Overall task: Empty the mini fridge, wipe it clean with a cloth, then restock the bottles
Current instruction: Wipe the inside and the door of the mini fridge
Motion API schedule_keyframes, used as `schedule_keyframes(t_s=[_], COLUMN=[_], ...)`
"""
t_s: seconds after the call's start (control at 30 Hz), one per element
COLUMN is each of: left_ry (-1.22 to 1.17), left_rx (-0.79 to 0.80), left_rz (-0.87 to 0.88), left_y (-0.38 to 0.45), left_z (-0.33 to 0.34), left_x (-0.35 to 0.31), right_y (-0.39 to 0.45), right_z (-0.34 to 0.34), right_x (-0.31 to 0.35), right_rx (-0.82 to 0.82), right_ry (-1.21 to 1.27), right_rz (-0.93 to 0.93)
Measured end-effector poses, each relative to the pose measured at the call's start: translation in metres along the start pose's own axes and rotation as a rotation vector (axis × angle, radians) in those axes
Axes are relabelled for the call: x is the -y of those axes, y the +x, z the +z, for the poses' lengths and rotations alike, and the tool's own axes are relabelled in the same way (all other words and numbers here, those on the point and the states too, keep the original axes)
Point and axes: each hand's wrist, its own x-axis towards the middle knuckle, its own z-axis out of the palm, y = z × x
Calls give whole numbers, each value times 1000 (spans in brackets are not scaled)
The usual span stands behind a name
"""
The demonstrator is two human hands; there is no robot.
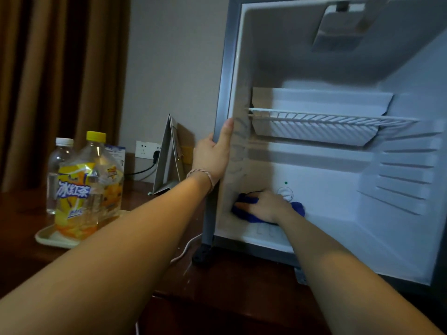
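The mini fridge [338, 146] is the biggest thing here. It sits on the dark wood desk [229, 286] toward the right side, door open, w/ no bottles inside. A white wire shelf [326, 118] runs across the middle of it.

Your left hand [212, 155] grips the fridge's left front edge. The thumb lies up along the frame and the fingers wrap round the outside, so you can't see them.

Your right hand [266, 205] is inside, low down at the back left corner of the fridge floor. It presses flat on the blue cloth [249, 211], fingers spread out & mostly straight on top of it. The cloth is bunched under the palm and sticks out on both sides. Just above the hand is a round dial [285, 194].

The bottles are out on the desk's left side, well apart from the fridge. They stand on a pale tray [50, 238] near the desk's front-left part. The yellow-cap bottle [79, 189] w/ the orange label is in front. The white-cap bottle [56, 172] is clear and stands just behind it, to the left. A small carton [115, 170] stands at the right, touching the yellow-cap one.

A folded card [169, 160] stands by the back edge, between tray & fridge.
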Motion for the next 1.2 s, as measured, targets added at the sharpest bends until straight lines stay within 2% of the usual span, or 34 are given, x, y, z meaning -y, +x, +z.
schedule_keyframes(t_s=[0.23, 0.4, 0.63, 0.8, 1.03, 1.2], left_ry=[-10, 45, 63, 99, 82, 103], left_rx=[5, -12, 1, 1, -44, -60], left_rz=[-13, 3, -1, -2, 48, 64], left_y=[-5, -7, -10, -11, -6, -4], left_z=[1, 1, -1, 0, 3, 3], left_x=[-3, -3, -10, -12, -4, 1], right_y=[-36, -87, -124, -109, -47, -20], right_z=[-9, -22, -37, -36, -24, -19], right_x=[15, 19, 7, -1, -18, -23], right_rx=[72, 95, 62, 44, 27, -5], right_ry=[-43, 19, -6, 13, 34, -31], right_rz=[-81, -195, -229, -166, -48, 14])
